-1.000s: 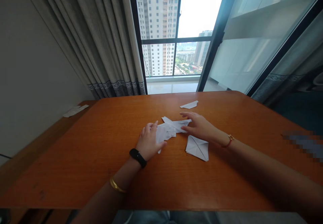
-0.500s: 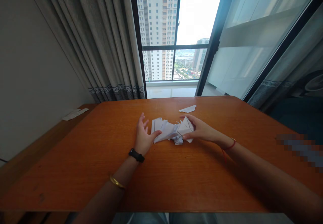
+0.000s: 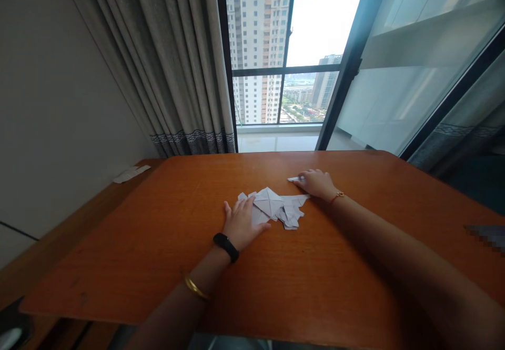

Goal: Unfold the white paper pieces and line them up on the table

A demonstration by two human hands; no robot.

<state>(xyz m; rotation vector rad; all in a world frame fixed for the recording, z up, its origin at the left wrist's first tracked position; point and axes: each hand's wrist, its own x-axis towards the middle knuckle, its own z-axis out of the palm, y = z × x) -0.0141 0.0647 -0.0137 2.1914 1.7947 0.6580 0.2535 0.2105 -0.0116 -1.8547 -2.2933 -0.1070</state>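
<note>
Left hand [image 3: 241,223] lay flat, fingers spread, on pile of folded white papers [image 3: 276,209] mid-table [image 3: 158,245] | right hand [image 3: 316,183] covered small paper piece [image 3: 294,179] just beyond pile; grip unclear.

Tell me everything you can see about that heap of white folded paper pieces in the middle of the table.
The heap of white folded paper pieces lies flat on the orange-brown wooden table. The creased, angular sheets overlap loosely; the topmost is a square with diagonal folds. The left hand rests against its left edge.
</note>
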